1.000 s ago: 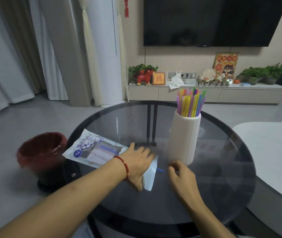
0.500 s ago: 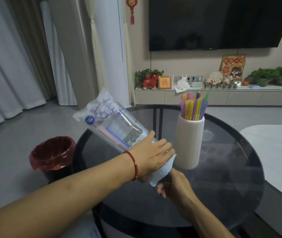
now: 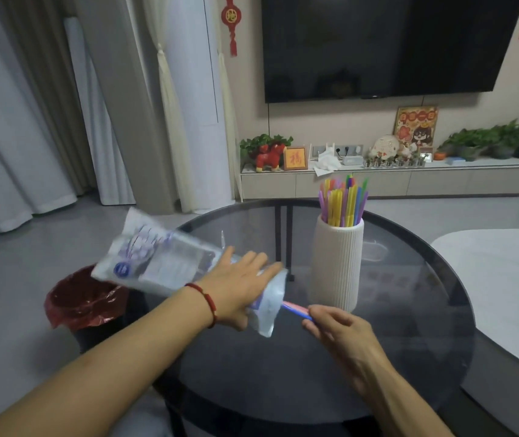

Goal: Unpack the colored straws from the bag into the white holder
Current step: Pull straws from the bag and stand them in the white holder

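Dim even indoor light, motion blur on bag [image 3: 169, 263], wide-angle bending at edges, soft glass table [image 3: 409, 326] reflections

A dark television [image 3: 387, 45] hangs above a low cabinet [image 3: 387, 181]; pale curtains [image 3: 15, 121] reach the grey floor [image 3: 31, 247].

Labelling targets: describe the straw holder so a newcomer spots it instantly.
On the round dark glass table, right of centre, stands a tall white ribbed cylindrical holder. Unlike the clear plastic bag beside it, it stands upright with colored straws sprouting from its top.
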### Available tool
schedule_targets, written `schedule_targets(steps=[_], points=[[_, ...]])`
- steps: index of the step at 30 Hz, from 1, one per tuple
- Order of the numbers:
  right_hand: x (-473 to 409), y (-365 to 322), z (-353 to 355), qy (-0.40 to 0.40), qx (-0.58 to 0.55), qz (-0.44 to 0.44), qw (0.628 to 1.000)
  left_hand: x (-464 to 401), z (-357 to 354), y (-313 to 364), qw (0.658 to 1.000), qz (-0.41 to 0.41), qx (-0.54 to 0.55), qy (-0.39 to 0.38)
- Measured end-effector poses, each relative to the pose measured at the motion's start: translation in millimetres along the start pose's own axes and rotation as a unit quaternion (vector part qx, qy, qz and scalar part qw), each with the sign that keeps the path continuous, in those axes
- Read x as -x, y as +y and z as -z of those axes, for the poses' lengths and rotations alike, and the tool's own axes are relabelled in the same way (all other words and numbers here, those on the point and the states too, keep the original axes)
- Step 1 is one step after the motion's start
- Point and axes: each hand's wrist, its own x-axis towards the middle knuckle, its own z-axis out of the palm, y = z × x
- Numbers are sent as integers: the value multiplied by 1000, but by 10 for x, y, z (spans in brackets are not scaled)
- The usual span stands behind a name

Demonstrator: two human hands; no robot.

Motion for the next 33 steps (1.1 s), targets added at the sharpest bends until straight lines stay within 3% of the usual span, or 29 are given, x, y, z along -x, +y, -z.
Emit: schedule_targets(steps=[4,10,13,15,17,21,24,27,30,33], points=[[101,-353,328,25,27,79,996,52,-433,4,970,87,208,-88],[437,-910,649,83,184,191,961,-55,-582,142,963,91,214,-134],[604,-1210,666,79,292,248,920,-113,-359,314,960,72,268,-45],[703,-1397,637,50,357,273,892,-168,-162,603,934,52,350,43],[789,-1538,566,11,394,281,875,-242,-40,946,902,65,418,82],[859,-1581,413,-12,324,286,902,-347,76,1407,813,129,557,114],[765,-1294,292,-10,327,247,912,-383,130,1585,804,106,568,138],[676,-1006,207,-53,446,229,864,-363,197,1644,780,81,600,158],[617,-1289,178,-37,426,257,867,-331,203,1356,784,61,597,159],[582,-1885,163,7,352,330,876,-405,312,1008,726,111,654,182]])
